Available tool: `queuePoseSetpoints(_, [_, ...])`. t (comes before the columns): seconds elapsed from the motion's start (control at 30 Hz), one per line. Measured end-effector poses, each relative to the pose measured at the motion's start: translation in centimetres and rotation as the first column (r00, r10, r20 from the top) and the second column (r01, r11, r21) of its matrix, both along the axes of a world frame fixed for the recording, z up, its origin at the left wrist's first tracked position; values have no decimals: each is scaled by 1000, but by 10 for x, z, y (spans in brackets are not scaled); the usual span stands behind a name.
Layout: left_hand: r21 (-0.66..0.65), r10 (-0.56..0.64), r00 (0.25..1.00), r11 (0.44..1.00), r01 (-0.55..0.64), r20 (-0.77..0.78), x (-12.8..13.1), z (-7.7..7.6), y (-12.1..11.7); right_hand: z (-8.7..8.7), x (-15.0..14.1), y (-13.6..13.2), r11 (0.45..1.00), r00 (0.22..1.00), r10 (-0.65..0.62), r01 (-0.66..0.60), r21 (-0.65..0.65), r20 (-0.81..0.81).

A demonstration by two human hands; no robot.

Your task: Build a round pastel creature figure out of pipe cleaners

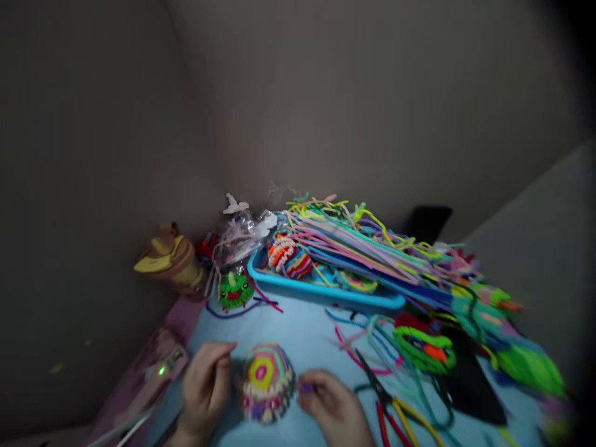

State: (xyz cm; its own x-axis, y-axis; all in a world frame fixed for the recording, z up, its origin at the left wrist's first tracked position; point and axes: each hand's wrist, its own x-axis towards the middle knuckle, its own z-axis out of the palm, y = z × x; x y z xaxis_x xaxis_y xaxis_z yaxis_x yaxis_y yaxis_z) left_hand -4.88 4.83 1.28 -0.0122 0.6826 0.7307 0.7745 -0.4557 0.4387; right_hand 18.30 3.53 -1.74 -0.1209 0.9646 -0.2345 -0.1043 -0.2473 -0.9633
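Note:
A round, dome-shaped fuzzy craft piece [265,379] sits on the light-blue table between my hands. Pink and yellow rings mark its top, and pale and purple bobbles run round its lower side. Just left of it, my left hand [207,388] is loosely curled, thumb and forefinger apart, with nothing visible between them. On the other side my right hand [333,406] pinches a small purple piece [308,388], too blurred to name exactly, close to the dome's edge. Red-and-yellow-handled pliers [391,403] lie to the right of that hand.
Behind stands a blue tray [326,295] under a heap of coloured pipe cleaners [344,239]. A green fuzzy figure [236,290] and a brown-and-yellow pot-like object [174,264] are at left. At right lie a green figure [426,351], loose pipe cleaners and a black flat object [475,385].

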Motion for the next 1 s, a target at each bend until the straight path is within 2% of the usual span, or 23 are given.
queuePoseSetpoints(0.07, [35, -7, 999, 999, 6, 42, 8, 10, 5, 13, -1, -3, 997, 992, -70, 66, -38, -102])
queuePoseSetpoints(0.17, [47, 12, 996, 999, -16, 93, 16, 13, 7, 27, -2, -5, 995, 992, -98, 99, 12, -85])
queuePoseSetpoints(0.23, [60, 11, 993, 998, -18, 119, 20, 13, 5, 31, -4, -8, 985, 989, -143, 146, 90, -39])
queuePoseSetpoints(0.33, [98, -8, 979, 995, -12, 202, 27, 19, -5, 32, -8, -18, 951, 984, -165, 178, 255, -69])
queuePoseSetpoints(0.4, [51, -37, 957, 998, 23, 286, 34, 28, -19, 31, -10, -25, 921, 988, -139, 156, 357, -73])
queuePoseSetpoints(0.47, [-102, -60, 911, 989, 110, 407, 44, 36, -38, 31, -11, -31, 883, 992, -122, 129, 452, -44])
queuePoseSetpoints(0.5, [-208, -57, 876, 962, 176, 479, 50, 38, -48, 31, -11, -33, 859, 992, -122, 116, 499, -21])
queuePoseSetpoints(0.57, [-370, -11, 767, 871, 323, 642, 62, 40, -67, 33, -10, -36, 802, 993, -120, 83, 591, 23])
queuePoseSetpoints(0.63, [-444, 41, 646, 759, 476, 762, 73, 39, -81, 35, -10, -38, 745, 993, -107, 46, 666, 51])
queuePoseSetpoints(0.73, [-429, 136, 442, 596, 678, 887, 83, 36, -91, 38, -11, -43, 700, 995, -61, -17, 714, 84])
queuePoseSetpoints(0.8, [-370, 181, 324, 524, 767, 929, 86, 35, -92, 38, -11, -46, 689, 993, -33, -59, 723, 113])
queuePoseSetpoints(0.87, [-334, 200, 269, 492, 804, 942, 88, 35, -92, 39, -10, -48, 679, 989, -25, -90, 728, 146])
queuePoseSetpoints(1.0, [-328, 214, 254, 495, 804, 943, 89, 32, -91, 42, -5, -49, 672, 978, -28, -135, 728, 207])
